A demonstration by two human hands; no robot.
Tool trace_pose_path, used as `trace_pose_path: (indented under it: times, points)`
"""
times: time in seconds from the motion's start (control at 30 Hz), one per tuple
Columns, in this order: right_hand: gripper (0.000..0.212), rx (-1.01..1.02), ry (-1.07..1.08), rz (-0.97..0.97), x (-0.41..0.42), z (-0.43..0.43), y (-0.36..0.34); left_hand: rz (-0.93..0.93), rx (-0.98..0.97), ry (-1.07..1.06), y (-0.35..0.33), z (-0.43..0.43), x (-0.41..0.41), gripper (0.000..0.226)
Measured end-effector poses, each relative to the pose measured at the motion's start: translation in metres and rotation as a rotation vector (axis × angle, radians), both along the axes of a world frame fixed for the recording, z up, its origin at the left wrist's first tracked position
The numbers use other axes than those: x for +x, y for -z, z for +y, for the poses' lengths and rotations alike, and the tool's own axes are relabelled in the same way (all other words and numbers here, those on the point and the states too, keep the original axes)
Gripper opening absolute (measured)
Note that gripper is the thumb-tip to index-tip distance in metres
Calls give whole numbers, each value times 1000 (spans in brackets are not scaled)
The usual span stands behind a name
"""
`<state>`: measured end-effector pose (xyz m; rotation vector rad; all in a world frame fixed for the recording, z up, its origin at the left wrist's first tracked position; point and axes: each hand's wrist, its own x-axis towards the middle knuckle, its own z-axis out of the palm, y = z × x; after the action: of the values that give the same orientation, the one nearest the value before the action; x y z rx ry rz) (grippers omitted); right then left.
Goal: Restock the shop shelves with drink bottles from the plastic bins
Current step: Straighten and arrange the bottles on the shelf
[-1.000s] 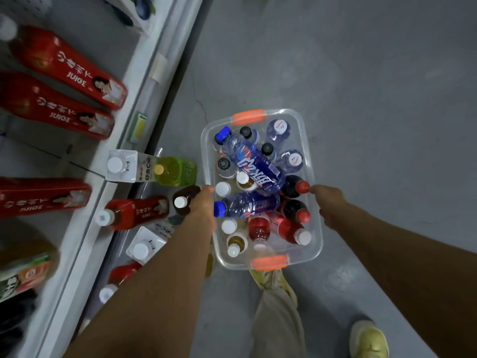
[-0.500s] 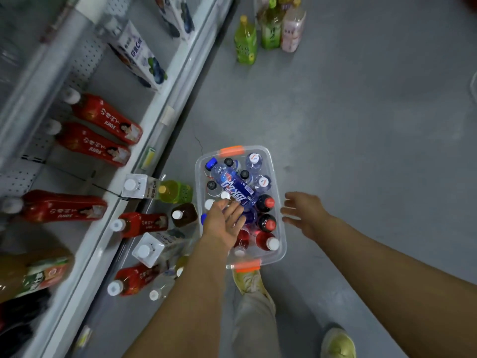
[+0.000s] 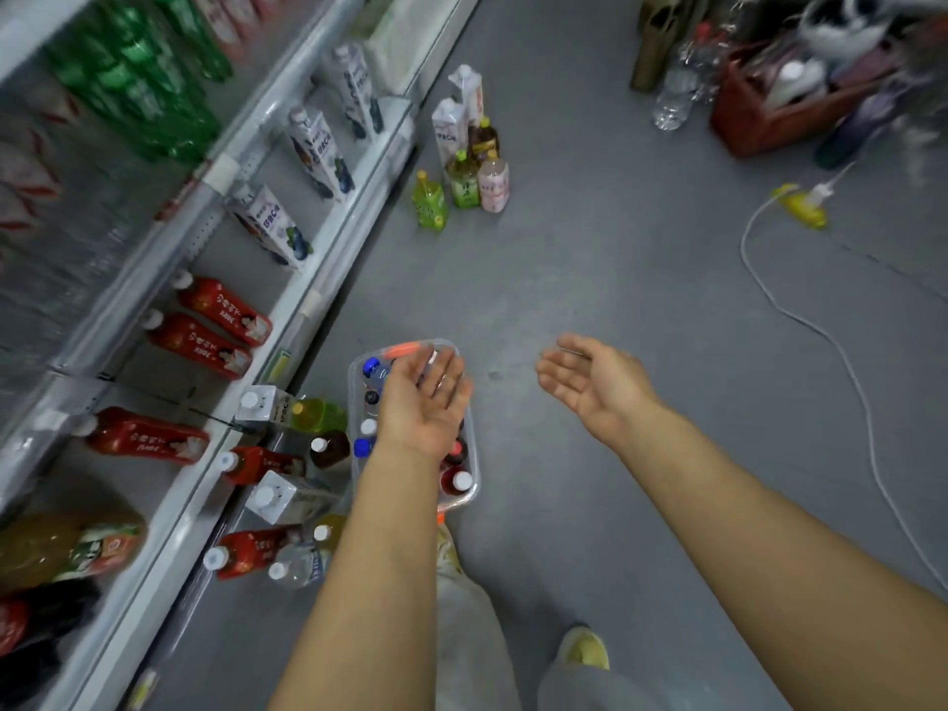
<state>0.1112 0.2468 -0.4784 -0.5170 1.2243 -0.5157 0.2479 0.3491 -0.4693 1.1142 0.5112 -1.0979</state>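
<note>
Hands are both empty: your left hand (image 3: 423, 402) hovers palm-up over the clear bin (image 3: 471, 492) of bottles (image 3: 458, 480), and your right hand (image 3: 595, 382) is open to its right. Bin's parked on the floor beside the left shelves (image 3: 328, 259), probably for easy reaching.

Hands (image 3: 425, 402) off the bin (image 3: 473, 497), palms up.

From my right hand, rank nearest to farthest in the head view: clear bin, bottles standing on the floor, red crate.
1. Clear bin, just left of the right hand.
2. Floor bottles, ahead left.
3. Red crate, far ahead right.
</note>
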Motion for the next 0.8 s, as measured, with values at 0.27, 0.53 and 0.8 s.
trace_pose_path:
  times: [0.27,0.53,0.8]
  points:
    - [4,-139,219,-160,-108,-9,-123,-37,-106,57,-118,-9,-67,18]
    - [10,-237,509,-172,-201,7,-201,-99,-203,352,-195,-43,-123,18]
    - [12,-320,806,-161,-250,80,-236,-120,-265,711,-235,-36,-171,20]
